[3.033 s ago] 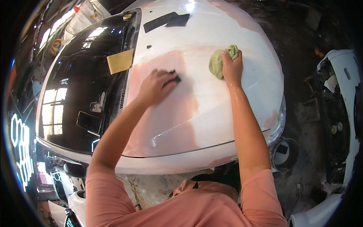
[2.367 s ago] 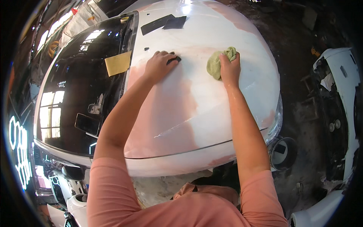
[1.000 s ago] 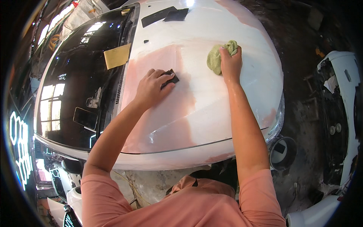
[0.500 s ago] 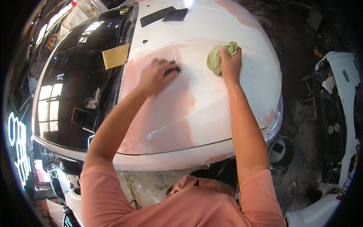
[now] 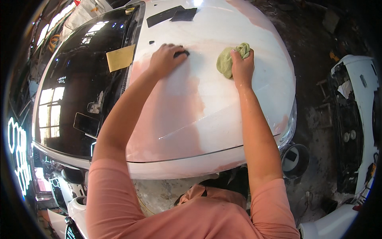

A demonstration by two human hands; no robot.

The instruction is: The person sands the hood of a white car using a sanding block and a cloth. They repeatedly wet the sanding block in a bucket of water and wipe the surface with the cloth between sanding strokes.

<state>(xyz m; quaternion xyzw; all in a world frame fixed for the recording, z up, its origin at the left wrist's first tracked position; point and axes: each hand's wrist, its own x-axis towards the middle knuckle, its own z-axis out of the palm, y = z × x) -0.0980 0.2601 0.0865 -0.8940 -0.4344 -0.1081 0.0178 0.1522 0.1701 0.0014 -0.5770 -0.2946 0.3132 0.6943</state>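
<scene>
My left hand (image 5: 163,59) is closed on a small dark sanding pad (image 5: 182,53), pressed against the white car hood (image 5: 219,115) at the upper edge of its pinkish patch (image 5: 171,131). My right hand (image 5: 242,67) grips a bunched light green cloth (image 5: 225,61) on the hood, farther right. Two dark rectangular sheets (image 5: 165,16) lie overlapping at the top of the hood, with a small dark scrap (image 5: 151,42) below them. A yellow sheet (image 5: 118,59) lies over the edge of the dark windscreen (image 5: 67,107), left of my left hand.
A phone (image 5: 85,123) rests on the windscreen, and a tape roll (image 5: 129,10) at its top. A bucket (image 5: 294,171) stands right of the car, and a detached white bumper (image 5: 366,111) at the far right. Other white vehicle parts (image 5: 77,207) are at the lower left.
My left hand has slid up and down over the pinkish patch with the pad and is now higher than half a second ago. My right hand has stayed almost still on the cloth.
</scene>
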